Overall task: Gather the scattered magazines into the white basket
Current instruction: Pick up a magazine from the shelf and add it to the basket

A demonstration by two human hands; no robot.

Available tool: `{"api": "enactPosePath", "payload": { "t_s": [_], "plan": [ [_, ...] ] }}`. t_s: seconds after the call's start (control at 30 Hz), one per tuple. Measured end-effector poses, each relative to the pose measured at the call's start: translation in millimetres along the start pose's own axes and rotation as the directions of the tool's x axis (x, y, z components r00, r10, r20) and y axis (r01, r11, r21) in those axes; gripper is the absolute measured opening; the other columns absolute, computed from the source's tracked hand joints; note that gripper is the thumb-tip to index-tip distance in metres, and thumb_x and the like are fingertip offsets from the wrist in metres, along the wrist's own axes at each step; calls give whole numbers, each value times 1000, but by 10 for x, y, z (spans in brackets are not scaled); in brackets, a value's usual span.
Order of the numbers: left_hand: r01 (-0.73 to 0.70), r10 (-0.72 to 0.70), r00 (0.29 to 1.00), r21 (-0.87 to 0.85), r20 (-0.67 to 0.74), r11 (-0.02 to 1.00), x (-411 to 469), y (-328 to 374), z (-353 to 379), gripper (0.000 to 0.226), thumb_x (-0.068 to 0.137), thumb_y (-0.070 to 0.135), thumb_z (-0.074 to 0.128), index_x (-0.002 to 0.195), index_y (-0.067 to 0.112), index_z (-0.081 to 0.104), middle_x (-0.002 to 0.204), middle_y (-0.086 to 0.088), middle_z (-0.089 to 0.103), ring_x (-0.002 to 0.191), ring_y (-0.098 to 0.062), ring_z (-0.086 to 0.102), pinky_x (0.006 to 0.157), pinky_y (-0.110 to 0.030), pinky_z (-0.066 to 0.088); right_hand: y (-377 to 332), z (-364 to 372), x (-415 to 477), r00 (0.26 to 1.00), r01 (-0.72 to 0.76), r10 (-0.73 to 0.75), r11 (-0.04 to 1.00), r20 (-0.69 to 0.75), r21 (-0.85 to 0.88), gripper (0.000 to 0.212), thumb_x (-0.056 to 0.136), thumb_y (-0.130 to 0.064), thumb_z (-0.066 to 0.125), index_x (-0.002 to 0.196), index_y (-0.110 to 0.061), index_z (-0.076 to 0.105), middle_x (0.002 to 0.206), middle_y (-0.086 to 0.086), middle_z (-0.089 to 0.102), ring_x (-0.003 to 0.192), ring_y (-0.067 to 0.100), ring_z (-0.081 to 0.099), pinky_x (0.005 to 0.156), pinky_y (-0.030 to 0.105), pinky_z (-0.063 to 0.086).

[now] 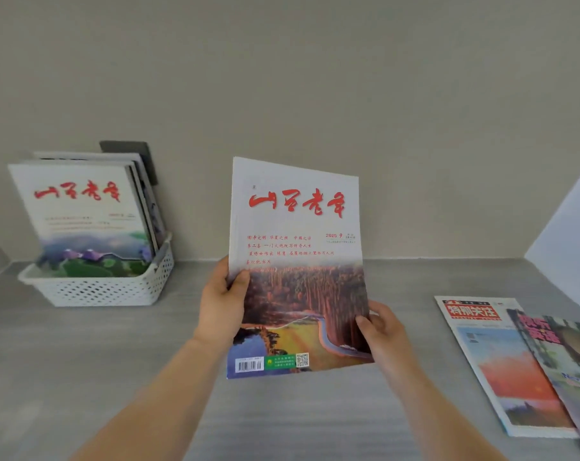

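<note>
I hold a magazine (298, 247) with red brush lettering and an autumn river cover upright above the middle of the grey tabletop. My left hand (222, 302) grips its left edge, thumb on the cover. My right hand (383, 331) grips its lower right edge. The white basket (102, 289) stands at the back left against the wall. Several magazines lean in it; the front magazine (82, 214) has the same red lettering. Two more magazines lie flat at the right: a red-header magazine (495, 364) and, overlapping it, a pink-titled magazine (568, 354).
A beige wall rises right behind the grey tabletop (82, 377). A dark plate (129, 151) is mounted on the wall behind the basket. A pale side panel (571, 234) closes the right end.
</note>
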State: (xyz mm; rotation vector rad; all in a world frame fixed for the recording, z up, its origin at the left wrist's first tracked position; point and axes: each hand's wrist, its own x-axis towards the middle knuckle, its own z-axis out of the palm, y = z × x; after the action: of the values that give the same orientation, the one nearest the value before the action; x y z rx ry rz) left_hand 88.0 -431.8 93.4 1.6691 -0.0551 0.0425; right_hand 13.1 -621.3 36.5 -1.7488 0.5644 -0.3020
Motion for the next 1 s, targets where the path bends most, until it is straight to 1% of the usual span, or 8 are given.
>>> {"api": "enactPosePath", "payload": {
  "t_s": [0.1, 0.2, 0.27, 0.37, 0.5, 0.7, 0.87, 1.0],
  "plan": [
    [-13, 12, 998, -5, -69, 1000, 208, -50, -688, 31, 92, 5, 41, 122, 7, 48, 109, -4, 54, 100, -16, 49, 86, -29, 39, -239, 657, -37, 999, 18, -19, 999, 36, 42, 19, 85, 6, 47, 83, -11, 54, 71, -2, 61, 53, -9, 59, 51, 4, 42],
    [-16, 13, 991, -18, -133, 1000, 435, -117, -1337, 32, 91, 4, 41, 122, 7, 49, 108, 0, 52, 101, -16, 47, 87, -28, 37, -476, 1346, -63, 996, 10, -17, 997, 86, 82, 26, 83, 5, 50, 70, -17, 52, 70, 4, 60, 69, 18, 56, 61, 24, 41],
    [-12, 6, 985, -34, -170, 999, 600, -162, -1742, 31, 92, 5, 41, 121, 8, 50, 108, 1, 52, 103, -17, 48, 86, -28, 39, -642, 1781, -70, 992, 8, -24, 991, 120, 134, 28, 82, 8, 50, 69, -16, 52, 71, 6, 60, 68, 21, 53, 63, 27, 40],
    [-13, 1, 973, -52, -233, 999, 859, -190, -2265, 28, 91, 4, 41, 116, 12, 52, 111, -4, 56, 102, -20, 51, 72, -19, 50, -901, 2344, -74, 980, 33, -63, 987, 189, 157, 29, 82, 10, 50, 69, -15, 52, 70, 3, 60, 66, 16, 55, 64, 26, 42],
    [-24, 21, 950, -7, -312, 1000, 1235, -109, -2829, 32, 88, -2, 44, 119, 4, 50, 120, -14, 58, 100, -23, 53, 84, -31, 43, -1279, 2908, -6, 961, 144, -164, 984, 224, 106, 29, 81, 9, 51, 64, -15, 48, 63, 2, 57, 59, 15, 52, 51, 14, 41],
    [-82, 128, 932, 148, -340, 986, 1817, 59, -3460, 30, 85, -1, 53, 115, -1, 56, 119, -20, 61, 99, -25, 56, 84, -32, 42, -1692, 3478, 224, 929, 305, -297, 952, 221, -1, 32, 81, 3, 55, 61, -19, 45, 63, -2, 54, 57, 7, 52, 43, 5, 38],
    [-74, 148, 939, 236, -311, 969, 2211, 88, -3672, 31, 82, -1, 57, 112, -3, 59, 117, -22, 63, 94, -25, 58, 84, -32, 44, -1753, 3822, 456, 922, 352, -319, 926, 219, -135, 35, 80, 2, 54, 59, -24, 42, 62, -6, 50, 69, 18, 50, 61, 23, 38],
    [-35, 104, 958, 250, -268, 968, 2370, -44, -3672, 32, 82, 0, 57, 114, -2, 59, 117, -19, 63, 102, -30, 60, 83, -30, 43, -1686, 3954, 611, 933, 336, -298, 921, 200, -196, 36, 81, 4, 51, 58, -23, 42, 60, -6, 49, 62, 18, 50, 55, 20, 40]
  ]
}}
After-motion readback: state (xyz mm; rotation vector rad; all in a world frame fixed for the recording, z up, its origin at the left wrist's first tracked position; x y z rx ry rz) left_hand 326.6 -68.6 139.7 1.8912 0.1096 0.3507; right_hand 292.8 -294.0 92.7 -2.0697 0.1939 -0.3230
